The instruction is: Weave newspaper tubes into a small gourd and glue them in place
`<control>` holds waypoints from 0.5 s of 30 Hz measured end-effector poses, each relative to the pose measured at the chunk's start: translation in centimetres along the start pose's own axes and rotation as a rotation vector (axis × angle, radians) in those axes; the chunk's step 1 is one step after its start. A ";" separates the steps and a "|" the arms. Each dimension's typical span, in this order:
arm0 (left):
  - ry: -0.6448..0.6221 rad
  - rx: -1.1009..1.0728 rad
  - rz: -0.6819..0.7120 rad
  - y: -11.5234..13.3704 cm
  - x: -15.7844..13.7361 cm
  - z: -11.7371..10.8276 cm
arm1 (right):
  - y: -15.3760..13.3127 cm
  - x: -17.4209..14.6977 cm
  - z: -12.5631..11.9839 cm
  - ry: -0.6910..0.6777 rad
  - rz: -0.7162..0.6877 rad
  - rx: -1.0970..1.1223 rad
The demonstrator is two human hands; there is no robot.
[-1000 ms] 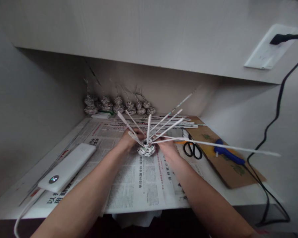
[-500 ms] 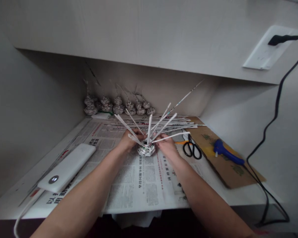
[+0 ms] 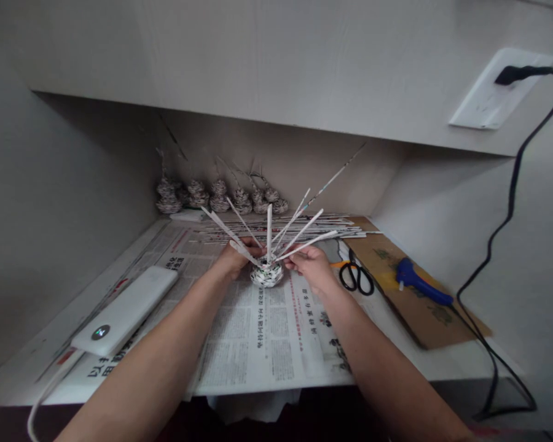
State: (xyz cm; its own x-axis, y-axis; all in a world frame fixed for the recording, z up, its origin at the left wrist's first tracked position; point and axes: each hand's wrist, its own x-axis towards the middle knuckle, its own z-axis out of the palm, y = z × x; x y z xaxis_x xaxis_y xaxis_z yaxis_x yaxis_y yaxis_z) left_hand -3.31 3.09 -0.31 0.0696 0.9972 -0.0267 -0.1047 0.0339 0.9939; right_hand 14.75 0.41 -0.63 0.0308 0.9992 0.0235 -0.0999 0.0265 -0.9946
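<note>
White desk (image 3: 465,362) under everything, mostly covered by newspaper (image 3: 239,344) with black and red print. Next size down, a flat brown cardboard piece (image 3: 419,313) lies on the right, then a loose bundle of thin rolled-paper rods (image 3: 348,231) across the back. Behind those there's a row of lumpy grey-and-white woven paper gourds (image 3: 219,199) against the wall. Front and centre, between both hands, is a small round woven paper piece (image 3: 266,276), with pale paper strips fanning up out of it and one long patterned strand angled back right. Off left sits a chunky white rectangular power bank (image 3: 129,307). Left hand (image 3: 235,258) is curled onto the piece's left side, fingers partly hidden by strips; right hand (image 3: 312,264) pinches its right edge, can't tell which strip. Smallest stuff: blue plastic glue gun (image 3: 424,285) on the cardboard, black-handled scissors (image 3: 352,264) just beside it.
</note>
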 end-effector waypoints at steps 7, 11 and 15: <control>-0.075 -0.010 0.002 0.3 -0.8 0.9 | 0.5 0.4 -0.2 0.050 -0.203 -0.238; -0.099 0.003 -0.017 0.3 -1.0 1.2 | 0.5 0.4 0.3 -0.099 -0.153 -0.106; -0.109 0.059 0.008 0.5 -1.2 1.4 | 0.4 0.3 0.6 -0.021 -0.171 -0.080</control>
State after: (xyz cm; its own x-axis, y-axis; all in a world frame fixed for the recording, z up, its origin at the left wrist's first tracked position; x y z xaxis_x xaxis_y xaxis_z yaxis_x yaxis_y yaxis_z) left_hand -2.07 1.82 0.32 0.1765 0.9843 -0.0102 -0.0471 0.0188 0.9987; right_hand 14.12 0.73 -1.00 0.0195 0.9808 0.1941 -0.0152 0.1944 -0.9808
